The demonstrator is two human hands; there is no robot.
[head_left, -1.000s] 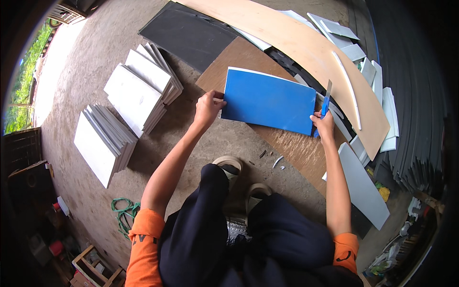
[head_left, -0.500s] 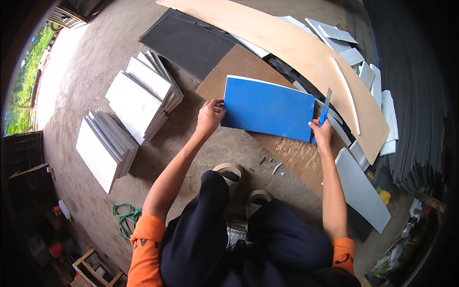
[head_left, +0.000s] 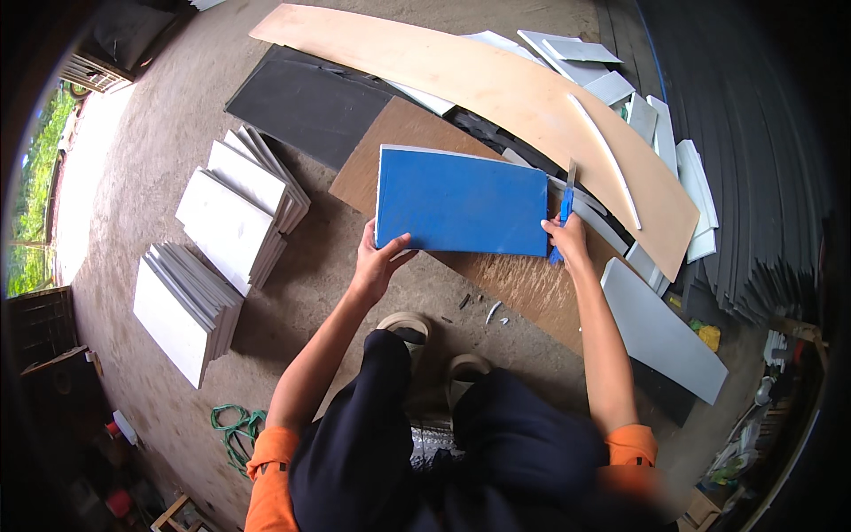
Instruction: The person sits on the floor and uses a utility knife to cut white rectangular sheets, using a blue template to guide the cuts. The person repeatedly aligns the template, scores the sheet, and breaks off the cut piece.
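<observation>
A blue rectangular sheet with thin white edges is held up in front of me, over a worn brown board. My left hand grips its lower left corner, thumb on the blue face and the other fingers partly behind. At the sheet's right edge, my right hand is closed round a blue-handled utility knife, its blade out and pointing away from me. The right thumb and fingers also touch the edge of the sheet.
Stacks of white sheets stand on the concrete floor at left. Beyond the brown board lie a black sheet, a long curved tan panel and white offcuts. A grey-white piece lies at right, green cord at lower left.
My left hand has slid from the sheet's left side down to its lower left corner, thumb now on its face. The view has shifted slightly; the knife stays in my right hand.
</observation>
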